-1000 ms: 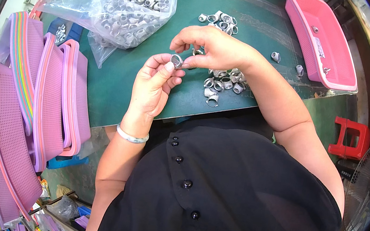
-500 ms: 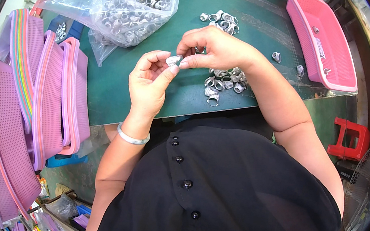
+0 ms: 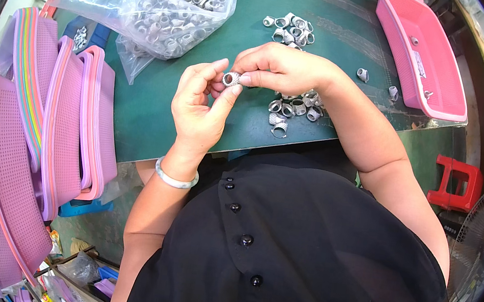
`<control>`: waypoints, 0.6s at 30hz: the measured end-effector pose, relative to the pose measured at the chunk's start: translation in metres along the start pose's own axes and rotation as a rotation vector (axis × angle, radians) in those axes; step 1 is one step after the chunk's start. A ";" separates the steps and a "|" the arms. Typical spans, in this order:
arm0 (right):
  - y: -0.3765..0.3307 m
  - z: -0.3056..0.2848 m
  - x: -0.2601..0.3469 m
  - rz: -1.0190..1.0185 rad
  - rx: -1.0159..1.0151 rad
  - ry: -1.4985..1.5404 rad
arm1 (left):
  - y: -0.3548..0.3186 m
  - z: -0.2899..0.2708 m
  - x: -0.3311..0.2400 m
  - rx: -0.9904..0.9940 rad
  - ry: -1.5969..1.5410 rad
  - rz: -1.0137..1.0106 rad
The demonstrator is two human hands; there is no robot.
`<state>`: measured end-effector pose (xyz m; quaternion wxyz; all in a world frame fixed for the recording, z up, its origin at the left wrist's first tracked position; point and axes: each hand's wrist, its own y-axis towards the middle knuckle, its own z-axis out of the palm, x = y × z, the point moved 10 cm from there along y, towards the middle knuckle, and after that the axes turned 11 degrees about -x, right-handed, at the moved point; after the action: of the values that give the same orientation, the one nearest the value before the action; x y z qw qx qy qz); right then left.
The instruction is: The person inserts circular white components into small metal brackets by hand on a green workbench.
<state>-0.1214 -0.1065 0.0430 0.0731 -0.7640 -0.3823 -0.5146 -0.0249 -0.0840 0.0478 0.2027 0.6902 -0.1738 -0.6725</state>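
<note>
A silver ring-shaped metal piece with a dotted surface (image 3: 230, 80) is pinched between both hands over the green table. My left hand (image 3: 202, 102) grips its near left side with thumb and fingers, and a pale bangle circles that wrist. From the right, my right hand (image 3: 286, 71) holds the same piece with thumb and curled fingertips. Its round hole faces upward. Under and beside my right hand lies a pile of similar silver rings (image 3: 297, 106); part of it is hidden by the forearm. Farther back sits a second pile of rings (image 3: 294, 31).
A clear plastic bag full of rings (image 3: 165, 37) lies at the far left. Two loose rings (image 3: 362, 74) rest near a pink basket (image 3: 385, 41) with a few pieces inside. Stacked plastic baskets (image 3: 64, 128) crowd the left. A red stool (image 3: 457, 184) and a fan (image 3: 477, 243) stand right.
The ring has turned, so its hole now shows where its dotted side showed before. My right fingers have come down closer around it, and my left hand has shifted slightly right.
</note>
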 end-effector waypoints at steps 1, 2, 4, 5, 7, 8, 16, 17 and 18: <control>0.000 0.000 0.000 -0.002 0.015 -0.015 | 0.000 0.000 0.001 0.011 -0.003 -0.008; 0.000 -0.004 -0.001 0.025 -0.004 -0.009 | -0.001 0.001 0.002 0.022 -0.006 -0.016; 0.000 -0.011 -0.004 0.079 -0.044 0.003 | -0.001 -0.002 0.010 0.008 -0.063 -0.105; 0.001 -0.024 -0.004 0.028 -0.148 -0.045 | -0.002 -0.004 0.018 -0.016 -0.118 -0.187; 0.001 -0.041 -0.015 0.066 -0.277 -0.161 | -0.005 -0.007 0.034 -0.067 -0.263 -0.382; 0.001 -0.045 -0.013 0.038 -0.280 -0.344 | -0.007 -0.006 0.041 -0.093 -0.353 -0.496; -0.003 -0.028 -0.027 0.050 -0.125 -0.744 | -0.027 -0.001 0.075 -0.076 -0.580 -0.873; -0.002 -0.028 -0.029 0.070 -0.124 -0.716 | -0.029 0.000 0.077 -0.064 -0.573 -0.892; -0.001 -0.030 -0.027 0.051 -0.152 -0.663 | -0.031 0.002 0.077 -0.042 -0.545 -0.912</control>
<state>-0.1485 -0.1344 0.0338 -0.0995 -0.9024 -0.3266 -0.2630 -0.0252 -0.0973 -0.0343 -0.1489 0.4918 0.1113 -0.8506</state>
